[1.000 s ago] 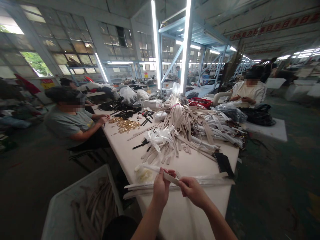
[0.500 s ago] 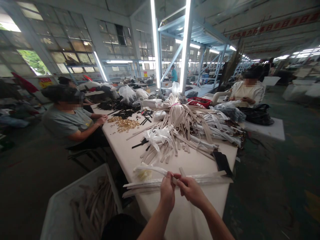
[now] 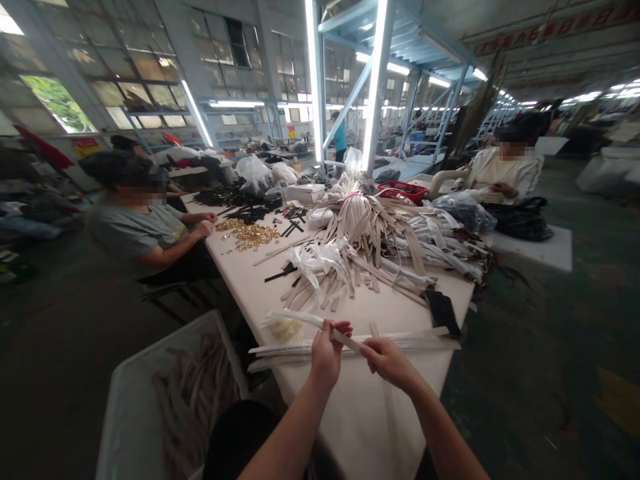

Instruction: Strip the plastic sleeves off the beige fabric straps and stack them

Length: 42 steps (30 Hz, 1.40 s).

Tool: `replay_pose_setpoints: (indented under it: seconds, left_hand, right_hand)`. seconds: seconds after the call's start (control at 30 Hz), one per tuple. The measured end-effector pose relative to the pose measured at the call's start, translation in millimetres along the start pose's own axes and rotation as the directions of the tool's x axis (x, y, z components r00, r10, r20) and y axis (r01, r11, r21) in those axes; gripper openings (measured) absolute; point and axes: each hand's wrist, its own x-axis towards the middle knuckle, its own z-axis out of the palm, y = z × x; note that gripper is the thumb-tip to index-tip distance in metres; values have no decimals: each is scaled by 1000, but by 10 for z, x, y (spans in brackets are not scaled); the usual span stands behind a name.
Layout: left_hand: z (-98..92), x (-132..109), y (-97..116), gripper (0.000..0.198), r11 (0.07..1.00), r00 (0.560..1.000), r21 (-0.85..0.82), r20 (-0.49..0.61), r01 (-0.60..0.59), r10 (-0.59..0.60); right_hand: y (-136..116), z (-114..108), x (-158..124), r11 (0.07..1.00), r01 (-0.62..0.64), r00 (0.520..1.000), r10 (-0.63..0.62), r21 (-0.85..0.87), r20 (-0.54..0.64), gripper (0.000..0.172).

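Note:
My left hand [image 3: 327,353] grips a long beige strap [image 3: 310,321] whose free end reaches up and left over the table. My right hand [image 3: 387,363] pinches the same strap near its other end, a short way from my left hand. Just beneath both hands lie long pale strips in clear plastic [image 3: 420,341], and I cannot tell if my hands touch them. A small bunch of cream-coloured material [image 3: 284,328] sits just beyond the strap. Farther along the white worktable [image 3: 360,413] lies a large heap of beige straps [image 3: 363,230].
A black phone [image 3: 443,312] lies near the table's right edge. Below left stands a white bin [image 3: 125,413] holding beige straps. Gold fittings [image 3: 247,235] are piled farther along. Seated co-workers [image 3: 140,227] [image 3: 503,167] work on both sides.
The view has tilted and the whole scene sits higher in the frame. My hands have drawn slightly apart along the strap, and its free end now points straighter and lies lower.

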Motion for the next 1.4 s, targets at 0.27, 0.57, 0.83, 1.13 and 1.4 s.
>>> replay_pose_setpoints:
  seconds: [0.27, 0.57, 0.83, 1.13, 1.4]
  left_hand:
    - [-161, -155, -340, 28, 988, 989, -45, 18, 148, -147]
    - [-30, -293, -374, 37, 998, 998, 10, 40, 54, -54]
    - [167, -388, -407, 49, 986, 996, 159, 77, 42, -54]
    - [327, -519, -360, 54, 974, 984, 227, 174, 5, -45]
    - [339, -629, -525, 57, 946, 972, 320, 206, 43, -114]
  right_hand:
    - [203, 154, 24, 993, -52, 999, 51, 103, 13, 40]
    - [201, 94, -34, 999, -22, 999, 24, 38, -48, 41]
    - [12, 63, -93, 983, 39, 998, -28, 178, -63, 44]
    - [-94, -171, -181, 993, 0, 1000, 3, 118, -30, 41]
    - [-107, -368, -321, 990, -17, 999, 13, 141, 29, 48]
